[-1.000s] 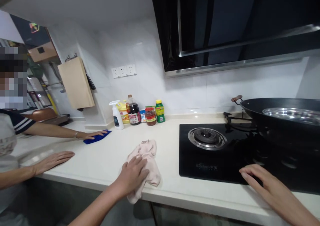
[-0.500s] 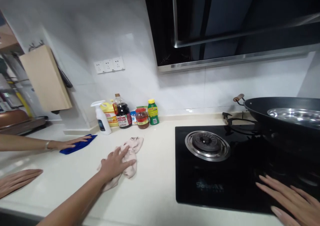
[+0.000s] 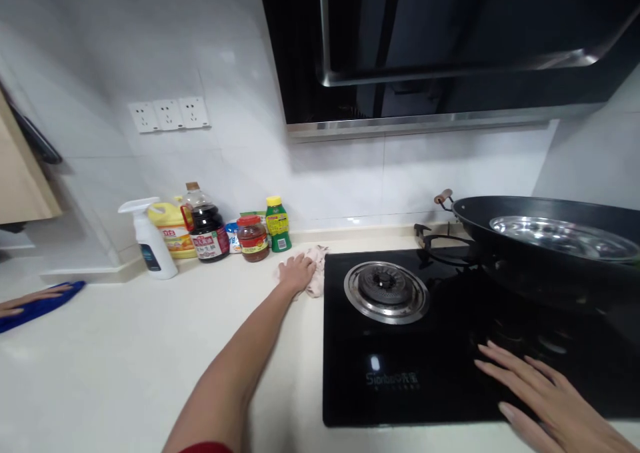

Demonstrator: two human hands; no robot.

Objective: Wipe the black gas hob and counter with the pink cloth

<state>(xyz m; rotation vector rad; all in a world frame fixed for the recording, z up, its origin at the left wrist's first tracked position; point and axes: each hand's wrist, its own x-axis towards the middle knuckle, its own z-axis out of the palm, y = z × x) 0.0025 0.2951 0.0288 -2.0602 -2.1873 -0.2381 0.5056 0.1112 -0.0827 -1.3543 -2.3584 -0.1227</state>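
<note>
My left hand presses a pale pink cloth against the white countertop, beside the back left corner of the black glass gas stove. Part of the cloth is hidden under the palm and fingers. Just behind that hand are a red-lidded jar and a green bottle with a yellow cap. My right hand is at the stove's front edge, fingers spread and holding nothing. Whether it touches the glass I cannot tell.
Along the wall stand a white spray bottle, a yellow jug and a dark sauce bottle. A wok with a metal lid-like dish sits on the right burner. At far left another person's hand rests on a blue cloth.
My left hand has slid the pink cloth away from me and rightward, up to the stove's back left corner. The view has turned right. My right hand stays spread near the stove's front edge.
</note>
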